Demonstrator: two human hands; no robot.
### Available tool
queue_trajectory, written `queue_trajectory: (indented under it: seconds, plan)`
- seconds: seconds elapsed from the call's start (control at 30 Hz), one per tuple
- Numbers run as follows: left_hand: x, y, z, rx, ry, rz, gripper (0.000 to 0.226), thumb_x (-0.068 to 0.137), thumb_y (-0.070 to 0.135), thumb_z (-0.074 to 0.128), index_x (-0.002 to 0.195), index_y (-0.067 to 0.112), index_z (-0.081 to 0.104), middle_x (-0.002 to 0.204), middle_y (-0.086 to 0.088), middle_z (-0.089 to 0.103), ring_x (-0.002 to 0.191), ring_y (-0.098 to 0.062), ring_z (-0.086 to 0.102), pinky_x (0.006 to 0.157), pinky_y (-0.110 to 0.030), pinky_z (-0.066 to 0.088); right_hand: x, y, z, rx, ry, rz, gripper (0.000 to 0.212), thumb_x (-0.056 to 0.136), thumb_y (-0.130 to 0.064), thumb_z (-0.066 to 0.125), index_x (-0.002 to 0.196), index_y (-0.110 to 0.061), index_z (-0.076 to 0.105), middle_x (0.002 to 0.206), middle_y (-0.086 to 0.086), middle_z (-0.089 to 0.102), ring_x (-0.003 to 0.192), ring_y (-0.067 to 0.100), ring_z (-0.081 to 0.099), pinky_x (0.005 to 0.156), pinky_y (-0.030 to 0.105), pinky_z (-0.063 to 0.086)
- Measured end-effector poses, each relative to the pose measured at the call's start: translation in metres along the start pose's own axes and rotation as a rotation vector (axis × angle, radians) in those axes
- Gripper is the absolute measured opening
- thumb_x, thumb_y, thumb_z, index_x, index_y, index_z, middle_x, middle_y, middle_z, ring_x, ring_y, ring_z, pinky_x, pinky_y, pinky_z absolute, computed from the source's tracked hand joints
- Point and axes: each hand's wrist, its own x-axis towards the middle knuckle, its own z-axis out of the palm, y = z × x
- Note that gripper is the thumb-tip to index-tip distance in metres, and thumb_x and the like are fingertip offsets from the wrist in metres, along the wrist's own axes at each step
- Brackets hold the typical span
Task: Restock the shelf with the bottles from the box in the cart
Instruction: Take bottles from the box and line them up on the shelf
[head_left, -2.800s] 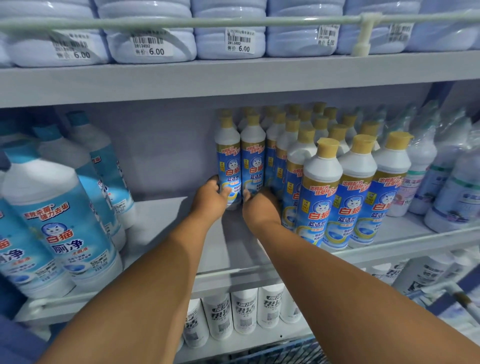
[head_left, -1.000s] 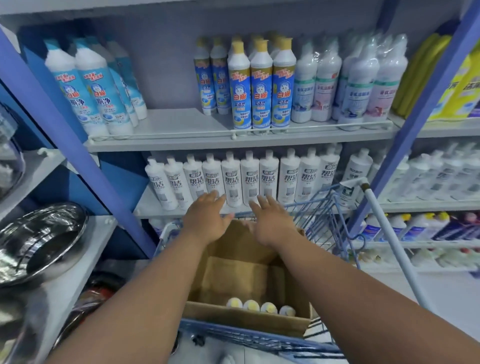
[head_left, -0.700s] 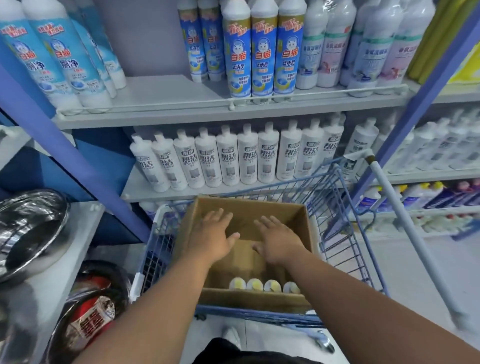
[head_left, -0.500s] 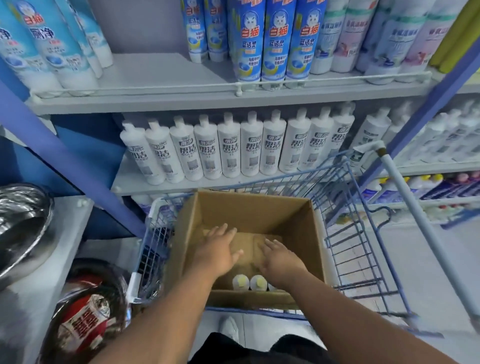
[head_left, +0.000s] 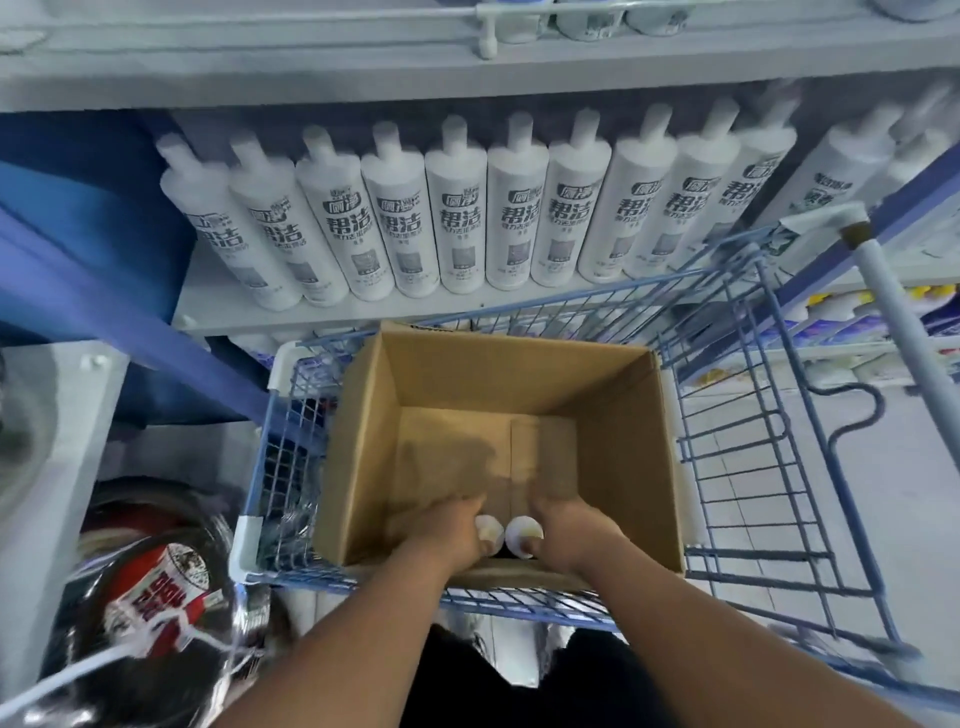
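Note:
An open brown cardboard box (head_left: 363, 447) stands in a blue wire cart (head_left: 753, 467). Both my hands are down inside it at the near wall. My left hand (head_left: 447, 530) wraps the neck of a bottle whose pale yellow cap (head_left: 491, 529) shows beside my thumb. My right hand (head_left: 571, 530) grips a second bottle with a pale cap (head_left: 522, 530). The bottle bodies are hidden by my hands and the box wall. The far part of the box floor shows bare cardboard.
A shelf (head_left: 337, 312) behind the cart holds a row of white bottles (head_left: 457, 218) with dark print. A white cart handle (head_left: 904, 332) rises at the right. Wrapped pans with a red label (head_left: 161, 587) lie at the lower left. A blue upright (head_left: 78, 301) slants at the left.
My hands left the upper shelf, came down over the cart and went into the box. Their fingers have now closed around two bottle tops. The view has tilted down.

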Motion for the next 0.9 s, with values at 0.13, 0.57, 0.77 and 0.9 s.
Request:
queue_trajectory:
  seconds: [0.13,0.57,0.77,0.9]
  plan:
    - [0.015,-0.004,0.009,-0.053,-0.038,-0.016,0.071,0.083,0.050,0.067,0.147,0.032,0.043,0.149,-0.002,0.047,0.131,-0.023,0.048,0.103,-0.030,0.041,0.017,0.007,0.009,0.083,-0.080,-0.036,0.035,0.081,-0.050,0.051,0.110,-0.031,0.062,0.112,0.000,0.065,0.101,0.023,0.060,0.084,0.035,0.048]
    - [0.057,-0.015,0.030,-0.139,0.109,0.072,0.039,0.085,0.029,0.071,0.121,0.021,0.060,0.120,-0.003,0.063,0.109,-0.025,0.060,0.085,-0.028,0.045,0.056,0.009,0.023,0.120,0.007,-0.147,0.025,0.096,-0.017,0.045,0.114,-0.012,0.060,0.115,0.010,0.063,0.106,0.028,0.060,0.082,0.027,0.041]
    - [0.072,-0.020,0.031,-0.301,0.175,0.002,0.034,0.084,0.025,0.076,0.117,0.028,0.067,0.109,0.004,0.068,0.092,-0.015,0.059,0.076,-0.025,0.044,0.071,0.023,0.029,0.254,0.117,-0.133,0.034,0.092,-0.026,0.058,0.126,-0.022,0.055,0.112,0.009,0.066,0.099,0.029,0.062,0.076,0.029,0.046]
    - [0.067,-0.019,0.030,-0.384,0.226,-0.071,0.025,0.081,0.026,0.079,0.098,0.024,0.061,0.090,0.003,0.066,0.082,-0.018,0.060,0.069,-0.029,0.047,0.069,0.025,0.032,0.322,0.188,-0.155,0.026,0.093,-0.020,0.057,0.119,-0.023,0.052,0.105,0.011,0.065,0.090,0.028,0.060,0.069,0.028,0.043]
